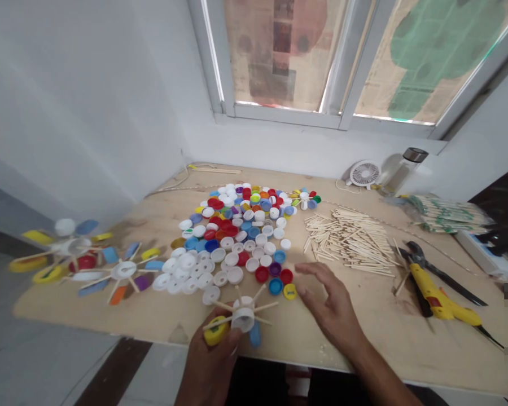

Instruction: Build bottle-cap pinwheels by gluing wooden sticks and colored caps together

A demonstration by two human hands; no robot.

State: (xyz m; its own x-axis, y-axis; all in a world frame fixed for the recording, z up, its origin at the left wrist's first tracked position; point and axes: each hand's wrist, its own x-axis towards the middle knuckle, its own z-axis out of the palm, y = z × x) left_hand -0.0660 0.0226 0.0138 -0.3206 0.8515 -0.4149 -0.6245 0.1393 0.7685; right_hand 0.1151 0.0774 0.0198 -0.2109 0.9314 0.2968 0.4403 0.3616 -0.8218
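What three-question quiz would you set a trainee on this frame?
1. True or false: the left hand holds a white cap hub with sticks poking out of it.
2. What lies just right of the pile of bottle caps? A) loose wooden sticks B) a laptop C) a bowl of beads
3. What colour are the handles of the pliers?
Key: 1 true; 2 A; 3 yellow.
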